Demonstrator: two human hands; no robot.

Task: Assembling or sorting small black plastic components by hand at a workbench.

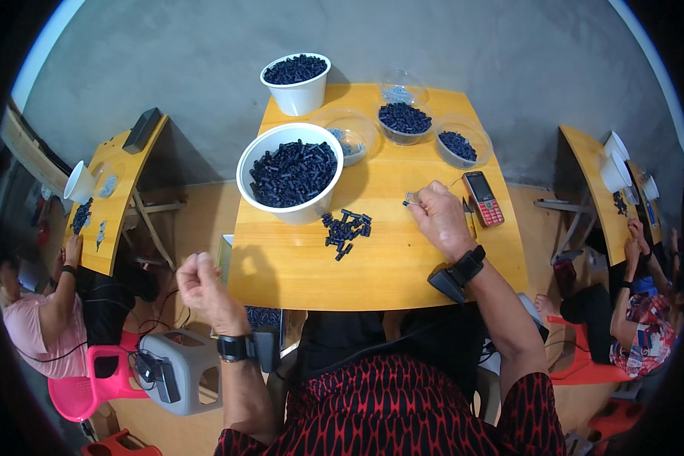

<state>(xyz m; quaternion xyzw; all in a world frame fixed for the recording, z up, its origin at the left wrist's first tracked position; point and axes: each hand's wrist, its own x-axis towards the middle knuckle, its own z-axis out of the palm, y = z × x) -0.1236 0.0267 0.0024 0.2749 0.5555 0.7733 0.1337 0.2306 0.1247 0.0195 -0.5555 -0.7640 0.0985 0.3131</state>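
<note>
Here, your right hand (441,216) is closed in a pinch on a small metal piece (412,199), holding it just above the yellow surface (403,266), near the red mobile phone (483,197). Your left hand (201,283) is closed into a fist and is lifted off the left edge of the surface, over the floor; I cannot tell if something is inside it. A small pile of dark blue plastic parts (346,228) lies between your hands, just beside the big white bowl (289,173) that is full of the same parts.

I think the risk is with the left hand: if it holds a part and the fist loosens there, the part falls to the floor, not on the surface. The metal piece is held only by the fingertips, so a small slip can drop it. The loose pile also lies unguarded, and a sweep of your forearm could scatter it.
</note>
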